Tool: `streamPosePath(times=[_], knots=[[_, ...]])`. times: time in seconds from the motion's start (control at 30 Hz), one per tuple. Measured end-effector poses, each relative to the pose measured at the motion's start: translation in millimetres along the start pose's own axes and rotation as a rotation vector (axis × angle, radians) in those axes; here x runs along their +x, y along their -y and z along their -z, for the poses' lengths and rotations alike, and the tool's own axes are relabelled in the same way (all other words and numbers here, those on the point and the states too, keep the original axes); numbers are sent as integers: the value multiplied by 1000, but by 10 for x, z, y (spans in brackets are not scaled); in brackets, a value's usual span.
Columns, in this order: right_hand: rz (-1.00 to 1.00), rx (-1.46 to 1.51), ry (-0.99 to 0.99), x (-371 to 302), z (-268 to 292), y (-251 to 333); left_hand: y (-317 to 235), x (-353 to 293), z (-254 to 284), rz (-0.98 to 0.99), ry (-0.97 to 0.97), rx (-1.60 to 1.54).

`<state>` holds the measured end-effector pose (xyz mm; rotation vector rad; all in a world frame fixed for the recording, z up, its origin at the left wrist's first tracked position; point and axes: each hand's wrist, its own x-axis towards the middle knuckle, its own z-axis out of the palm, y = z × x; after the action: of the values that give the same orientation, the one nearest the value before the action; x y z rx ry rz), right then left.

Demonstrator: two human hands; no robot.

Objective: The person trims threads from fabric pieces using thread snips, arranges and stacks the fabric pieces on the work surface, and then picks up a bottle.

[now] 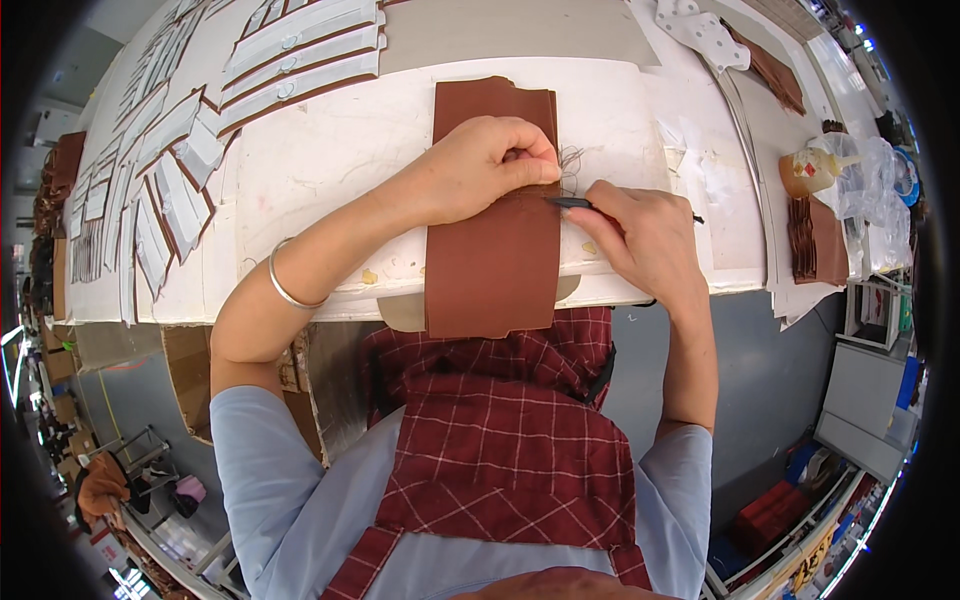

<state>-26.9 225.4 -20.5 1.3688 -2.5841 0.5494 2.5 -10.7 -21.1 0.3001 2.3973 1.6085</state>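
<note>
A long brown leather piece [490, 265] lies over the table's near edge, its lower end hanging past it. My left hand [485, 170] rests on it, thumb and fingers pinched together at its right side. What they pinch is too small to make out. Fine loose threads [571, 165] curl out beside those fingertips. In my right hand [645, 235] is a slim black pointed tool [570, 202], its tip touching or just above the leather's right edge. The tool's middle is hidden by my fingers; its thin back end shows behind the hand.
Several pale strips with brown edges [300, 85] cover the table's left and far left. To the right stand a bottle of amber liquid [808, 174], a stack of brown leather pieces [820, 240] and clear plastic bags [868, 185]. A dotted cloth [700, 35] lies far right.
</note>
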Motion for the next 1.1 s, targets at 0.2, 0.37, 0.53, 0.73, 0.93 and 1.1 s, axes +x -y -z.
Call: streamPosePath(times=[0.2, 0.37, 0.53, 0.73, 0.93, 1.1], knots=[[-265, 542, -44, -459, 45, 417, -37, -7, 27, 71, -153, -251], [-498, 693, -68, -789, -283, 773, 68, -24, -52, -54, -178, -171], [-564, 1014, -114, -676, -341, 801, -333, -248, -209, -68, -187, 348], [-545, 1066, -55, -580, -285, 953, -435, -450, -335, -6, -48, 727], [-494, 1018, -35, -507, -312, 949, -406, -410, -138, 184, 91, 453], [-577, 1309, -139, -532, -434, 961, -386, -494, -37, 254, 77, 189]])
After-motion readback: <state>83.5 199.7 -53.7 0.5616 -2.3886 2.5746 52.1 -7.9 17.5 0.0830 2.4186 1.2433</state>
